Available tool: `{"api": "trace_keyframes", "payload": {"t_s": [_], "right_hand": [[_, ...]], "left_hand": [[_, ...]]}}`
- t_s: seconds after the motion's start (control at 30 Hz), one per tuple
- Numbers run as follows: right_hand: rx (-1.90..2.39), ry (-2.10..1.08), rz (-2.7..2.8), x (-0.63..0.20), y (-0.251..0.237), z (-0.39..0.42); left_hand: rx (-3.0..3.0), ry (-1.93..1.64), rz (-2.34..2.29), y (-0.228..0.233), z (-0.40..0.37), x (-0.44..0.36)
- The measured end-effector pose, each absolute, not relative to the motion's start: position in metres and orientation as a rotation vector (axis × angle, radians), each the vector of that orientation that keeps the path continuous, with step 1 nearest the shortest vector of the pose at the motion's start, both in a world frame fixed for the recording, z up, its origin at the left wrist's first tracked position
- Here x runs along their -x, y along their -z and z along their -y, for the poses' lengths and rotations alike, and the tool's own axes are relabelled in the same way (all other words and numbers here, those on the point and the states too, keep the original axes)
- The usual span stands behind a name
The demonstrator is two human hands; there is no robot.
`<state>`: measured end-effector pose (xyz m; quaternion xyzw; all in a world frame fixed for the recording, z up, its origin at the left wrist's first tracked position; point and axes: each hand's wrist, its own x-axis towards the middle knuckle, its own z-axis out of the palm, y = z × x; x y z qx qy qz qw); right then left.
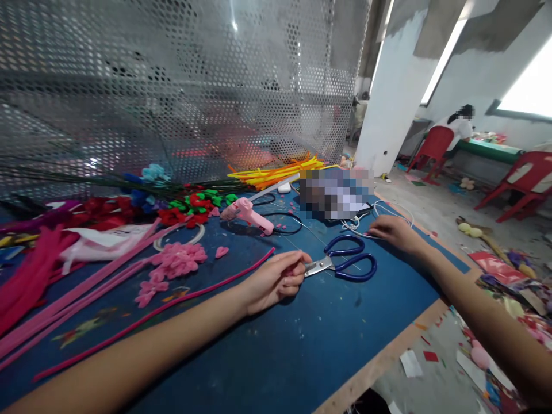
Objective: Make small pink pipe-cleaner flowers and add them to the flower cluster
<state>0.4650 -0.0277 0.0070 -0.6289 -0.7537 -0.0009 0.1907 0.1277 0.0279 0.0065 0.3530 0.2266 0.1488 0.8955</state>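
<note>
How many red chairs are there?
2: one red plastic chair with a person in white seated on it, another red plastic chair at the picture's right edge, both in the background. More may be hidden.

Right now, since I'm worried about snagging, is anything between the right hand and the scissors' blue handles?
Nothing visible stands between the right hand and the handle end of the scissors. A white cable does run close by, beyond the handles and up to the right fingertips; whether they touch it is unclear.
</note>
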Motion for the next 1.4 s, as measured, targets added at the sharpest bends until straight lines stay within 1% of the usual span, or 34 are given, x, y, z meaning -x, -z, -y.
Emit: {"api": "trace_keyframes", "payload": {"t_s": [0.17, 0.3, 0.4, 0.5, 0.57, 0.63, 0.67, 0.73, 0.8, 0.87, 1.07, 1.27, 1.4], "right_hand": [[1.723, -0.03, 2.186, -0.461, 0.003, 0.028], [1.737, 0.099, 2.12, -0.445, 0.001, 0.03], [1.659, 0.187, 2.093, -0.411, -0.013, 0.034], [1.479, 0.2, 2.195, -0.359, -0.029, 0.031], [1.169, 0.248, 2.43, -0.326, -0.035, 0.024], [1.013, 0.234, 2.511, -0.304, -0.037, 0.01], [1.023, 0.209, 2.463, -0.299, -0.037, 0.001], [1.2, 0.176, 2.222, -0.302, -0.037, -0.021], [1.381, 0.214, 1.986, -0.319, -0.035, -0.047], [1.501, 0.248, 1.864, -0.34, -0.032, -0.072], [1.7, 0.219, 1.76, -0.384, -0.014, -0.115], [1.862, 0.262, 1.652, -0.403, -0.013, -0.123], [1.918, 0.312, 1.699, -0.397, -0.015, -0.126]], "left_hand": [[-0.687, -0.315, -0.471, -0.005, -0.029, -0.127], [-0.639, -0.367, -0.439, -0.006, -0.027, -0.126], [-0.563, -0.441, -0.418, -0.009, -0.025, -0.127], [-0.505, -0.445, -0.399, -0.01, -0.023, -0.129], [-0.468, -0.461, -0.372, -0.009, -0.024, -0.129], [-0.431, -0.508, -0.374, -0.008, -0.026, -0.129], [-0.419, -0.531, -0.39, -0.007, -0.028, -0.128], [-0.415, -0.559, -0.423, -0.006, -0.032, -0.126], [-0.431, -0.558, -0.431, -0.005, -0.035, -0.124], [-0.45, -0.554, -0.423, -0.005, -0.037, -0.123], [-0.491, -0.517, -0.387, -0.003, -0.034, -0.124], [-0.506, -0.513, -0.356, 0.0, -0.035, -0.125], [-0.513, -0.506, -0.351, 0.0, -0.035, -0.125]]}}
